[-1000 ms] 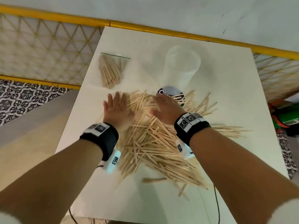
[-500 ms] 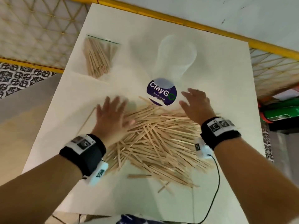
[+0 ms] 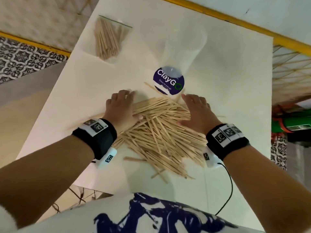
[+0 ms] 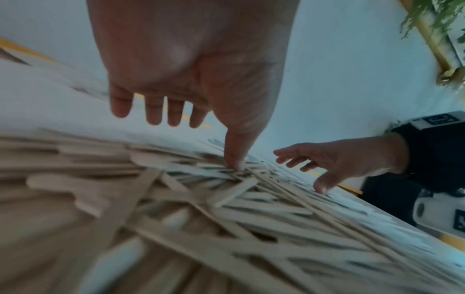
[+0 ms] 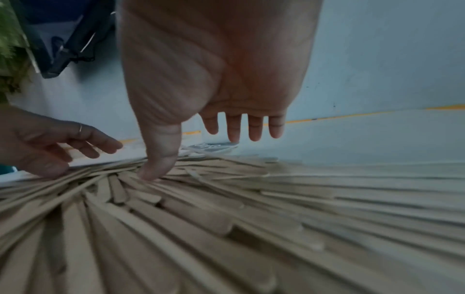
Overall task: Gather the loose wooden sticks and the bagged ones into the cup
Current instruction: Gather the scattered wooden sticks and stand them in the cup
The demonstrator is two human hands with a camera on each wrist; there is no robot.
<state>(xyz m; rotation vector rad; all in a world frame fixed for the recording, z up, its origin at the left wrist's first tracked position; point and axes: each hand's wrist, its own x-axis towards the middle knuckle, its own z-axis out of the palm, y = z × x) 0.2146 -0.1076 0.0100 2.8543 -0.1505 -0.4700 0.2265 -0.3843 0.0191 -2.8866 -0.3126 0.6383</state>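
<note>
A big heap of loose wooden sticks (image 3: 158,132) lies across the middle of the white table (image 3: 235,81). My left hand (image 3: 120,108) rests flat on the heap's left edge, fingers straight, thumb pressed on the sticks (image 4: 234,161). On the right edge lies my right hand (image 3: 196,113), spread, with its thumb touching the sticks (image 5: 153,171). Neither hand grips anything. A clear plastic cup (image 3: 183,47) stands just beyond the heap, by a round purple "ClayGo" sticker (image 3: 168,81). At the far left corner sits a clear zip bag of sticks (image 3: 109,39).
The table's left edge (image 3: 55,91) drops to a patterned floor, and its near edge is at my body. A black cable (image 3: 228,187) trails from my right wrist over the table. Green and red objects (image 3: 292,121) sit beyond the right edge.
Both hands have slid outward to the two sides of the heap and then inward, drawing the sticks into a tighter, more aligned pile. My head has tilted down and closer.
</note>
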